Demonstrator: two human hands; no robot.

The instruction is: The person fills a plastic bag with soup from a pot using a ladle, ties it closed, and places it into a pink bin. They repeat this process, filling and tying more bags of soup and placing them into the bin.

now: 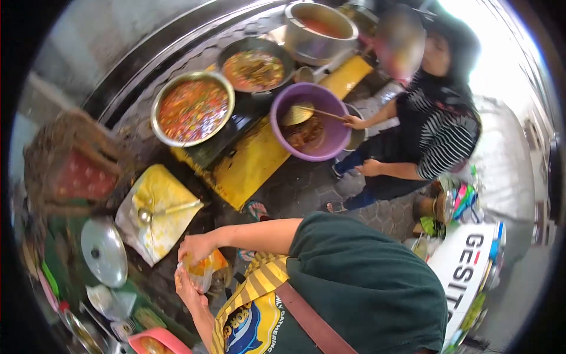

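Hands meet on a plastic bag [202, 269], held just right of a steel lid [104, 251]. Right hand [196, 246] fingers pinch its top. Left hand [187, 288] fingers curl closed beneath it, partly hidden. The bag's orange contents are blurred and cannot be identified. An apron [247, 312] covers the left forearm.

Food vessels in a row, basin alongside.
Bowl [155, 115], pan [287, 59], pot [312, 50] line up; ladle [298, 113] in basin [337, 133] nr pan; 2nd ladle [168, 210] on sheet [156, 189], lid [104, 251] & bag [200, 270] beside it.

A dark green short-sleeved shirt [365, 277], yellow striped apron [254, 289], brown strap [309, 321].
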